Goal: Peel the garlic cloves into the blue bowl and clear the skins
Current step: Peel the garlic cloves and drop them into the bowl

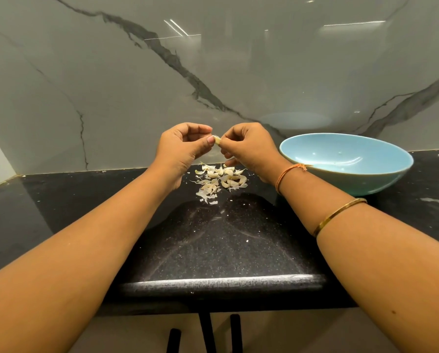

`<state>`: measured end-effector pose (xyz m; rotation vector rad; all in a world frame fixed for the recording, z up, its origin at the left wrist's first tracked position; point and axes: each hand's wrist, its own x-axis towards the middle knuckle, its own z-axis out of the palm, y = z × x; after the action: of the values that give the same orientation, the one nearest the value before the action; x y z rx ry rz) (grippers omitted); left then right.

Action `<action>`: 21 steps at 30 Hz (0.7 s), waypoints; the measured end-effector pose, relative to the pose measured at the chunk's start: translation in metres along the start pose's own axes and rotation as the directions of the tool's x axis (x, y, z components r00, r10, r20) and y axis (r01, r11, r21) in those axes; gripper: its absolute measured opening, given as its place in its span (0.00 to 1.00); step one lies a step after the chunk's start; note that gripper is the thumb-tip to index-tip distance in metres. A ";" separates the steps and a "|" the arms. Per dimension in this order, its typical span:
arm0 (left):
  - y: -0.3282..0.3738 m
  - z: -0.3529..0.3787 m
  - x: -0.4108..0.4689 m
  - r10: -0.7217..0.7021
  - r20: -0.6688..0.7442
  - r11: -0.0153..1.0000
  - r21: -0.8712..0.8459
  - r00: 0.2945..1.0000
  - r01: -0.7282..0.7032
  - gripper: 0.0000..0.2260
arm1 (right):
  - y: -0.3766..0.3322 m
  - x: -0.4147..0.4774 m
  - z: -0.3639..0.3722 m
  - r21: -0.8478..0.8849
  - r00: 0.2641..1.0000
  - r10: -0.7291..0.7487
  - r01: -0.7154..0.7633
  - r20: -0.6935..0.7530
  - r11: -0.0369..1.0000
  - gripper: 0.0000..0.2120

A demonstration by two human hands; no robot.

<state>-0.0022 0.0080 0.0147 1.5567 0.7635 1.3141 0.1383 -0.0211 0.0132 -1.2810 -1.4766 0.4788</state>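
Early in the job: one garlic clove [217, 140] is being peeled in mid-air, and the bowl [348, 179] looks empty.

Left hand [185, 146] and right hand [246, 146] both pinch the clove, fingertips clamped on it from either side, above the pile of cloves & skins [219, 180] on the black counter [226, 240]. The bowl sits just right of the pile, w/ no peeled cloves visible inside. Most cloves are left to do, and the skins aren't cleared. Can't tell peeled from unpeeled in the pile; the right wrist hides part of the bowl's near rim.
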 end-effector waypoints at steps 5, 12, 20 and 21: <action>0.002 -0.001 0.002 -0.030 0.002 0.997 -0.073 1.000 0.030 0.13 | 0.000 -0.001 -0.001 -0.043 1.000 -0.026 0.026 -0.002 0.999 0.05; 0.006 0.001 0.001 -0.151 0.018 0.963 -0.223 0.988 0.151 0.18 | -0.001 -0.001 -0.001 -0.061 0.998 -0.050 0.048 -0.035 0.997 0.04; 0.009 -0.004 0.005 -0.312 0.119 0.777 -0.540 0.943 0.325 0.32 | 0.004 0.002 -0.002 -0.130 0.998 -0.017 0.009 -0.060 0.991 0.07; 0.009 -0.004 0.005 -0.313 0.113 0.781 -0.534 0.943 0.323 0.31 | 0.004 0.002 -0.001 -0.150 0.998 -0.018 0.009 -0.061 0.989 0.08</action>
<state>-0.0061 0.0104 0.0252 0.9273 0.5400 1.1296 0.1410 -0.0179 0.0110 -1.3902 -1.4903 0.3207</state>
